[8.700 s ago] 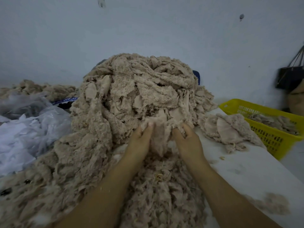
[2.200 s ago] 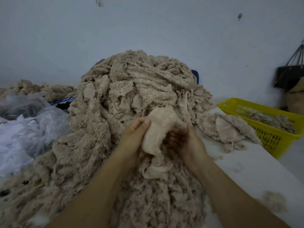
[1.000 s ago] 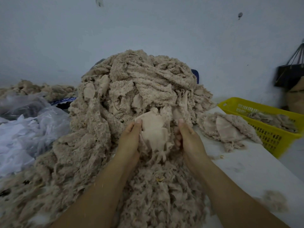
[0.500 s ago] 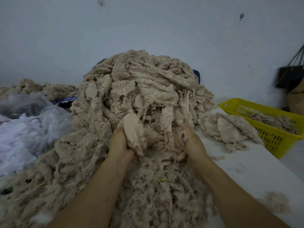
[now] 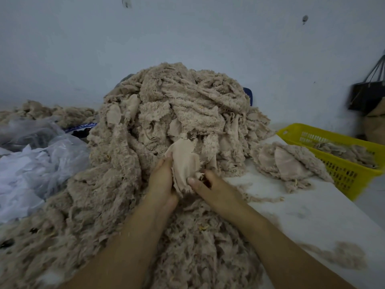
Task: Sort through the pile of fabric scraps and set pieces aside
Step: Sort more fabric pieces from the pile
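Note:
A tall pile of beige fleecy fabric scraps (image 5: 179,113) fills the middle of the white table (image 5: 312,213) and spreads toward me. At its front, both hands hold one smooth beige scrap (image 5: 184,161) lifted off the heap. My left hand (image 5: 161,184) grips the scrap's left edge, fingers curled behind it. My right hand (image 5: 210,187) pinches its lower right corner with the thumb on top. A small heap of set-aside scraps (image 5: 289,161) lies on the table to the right.
A yellow plastic basket (image 5: 341,174) with several scraps stands at the right table edge. Clear plastic bags (image 5: 39,167) lie at the left, more scraps (image 5: 48,113) behind them. A dark bag (image 5: 366,97) hangs on the right wall. A lint tuft (image 5: 343,257) lies near right.
Half a second ago my left hand held a scrap alone while my right dug into the pile. Now both hands have come together on one smooth scrap, lower and nearer me.

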Motion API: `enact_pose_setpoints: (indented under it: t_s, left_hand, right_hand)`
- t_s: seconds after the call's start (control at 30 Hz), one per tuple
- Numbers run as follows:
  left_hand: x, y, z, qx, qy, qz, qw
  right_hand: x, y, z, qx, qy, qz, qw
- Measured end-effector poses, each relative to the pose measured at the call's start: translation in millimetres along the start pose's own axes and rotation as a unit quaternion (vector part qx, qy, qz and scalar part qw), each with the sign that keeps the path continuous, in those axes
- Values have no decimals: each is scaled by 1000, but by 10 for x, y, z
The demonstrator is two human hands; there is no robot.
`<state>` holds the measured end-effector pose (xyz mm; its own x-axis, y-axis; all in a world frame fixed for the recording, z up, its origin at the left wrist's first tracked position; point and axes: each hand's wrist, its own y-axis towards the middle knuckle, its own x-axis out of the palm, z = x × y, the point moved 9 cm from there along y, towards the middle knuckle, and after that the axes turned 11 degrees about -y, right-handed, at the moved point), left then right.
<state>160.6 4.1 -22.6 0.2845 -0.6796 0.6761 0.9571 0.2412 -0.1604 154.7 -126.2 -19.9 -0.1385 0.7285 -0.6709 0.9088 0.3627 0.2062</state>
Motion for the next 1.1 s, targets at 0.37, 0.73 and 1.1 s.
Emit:
enact_pose_setpoints:
  t_s: [0.37, 0.73, 1.1]
  left_hand:
    - [-63, 69, 1, -60, -112, -3, 992]
    - [-32, 36, 40, 3, -49, -19, 999]
    - [100, -21, -23, 106, 256, -85, 957]
  right_hand:
    - [-365, -10, 79, 19, -34, 139, 990]
    - [-197, -40, 33, 5, 95, 62, 994]
    - [-157, 40, 189, 2, 191, 37, 981]
